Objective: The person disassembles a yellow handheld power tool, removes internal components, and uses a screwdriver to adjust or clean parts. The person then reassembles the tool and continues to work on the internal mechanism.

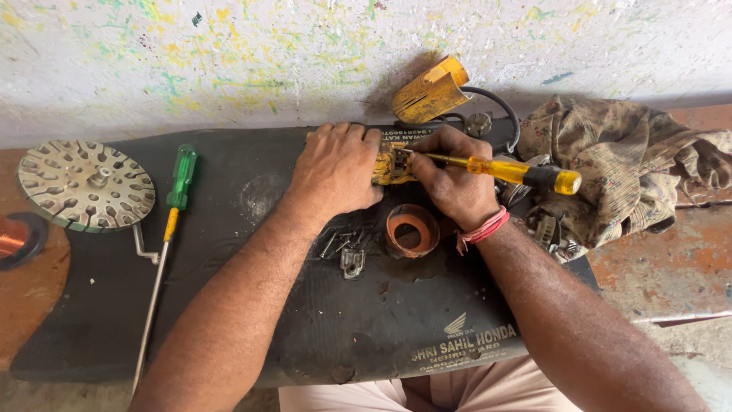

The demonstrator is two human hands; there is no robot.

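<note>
Far out at your nine o'clock a slotted metal disc [85, 185] lies on the bench [30, 294], and beside it a green-handled screwdriver [169, 221] rests untouched on the black mat [229, 305], its long shaft running toward your seven o'clock.

Your left hand [335, 172] lies knuckles-up at twelve o'clock, fingers closed over the left end of the yellow part [390, 164] and pinning it to the mat. Just below, at about six o'clock from that hand, loose screws [335, 243] and a small metal bracket [352, 262] lie out on the mat, with an orange ring [412, 230] beside them. Judging by these, you seem well into stripping the part down: several fasteners are out, and at least one is under the tool now. How many remain I cannot tell, since your hands hide most of the part.

The part itself sits between your hands, touching both; what shows is worn yellow, scuffed and grimy.

Your right hand [456, 183] has its fingers wrapped around the yellow screwdriver [496, 168], tip set into the part, handle pointing to three o'clock. Above it, at one o'clock, a yellow housing [428, 91] leans against the wall with a black cable [499, 111] looping off it. Farthest right, a patterned rag [625, 164] lies bunched on the bench.
</note>
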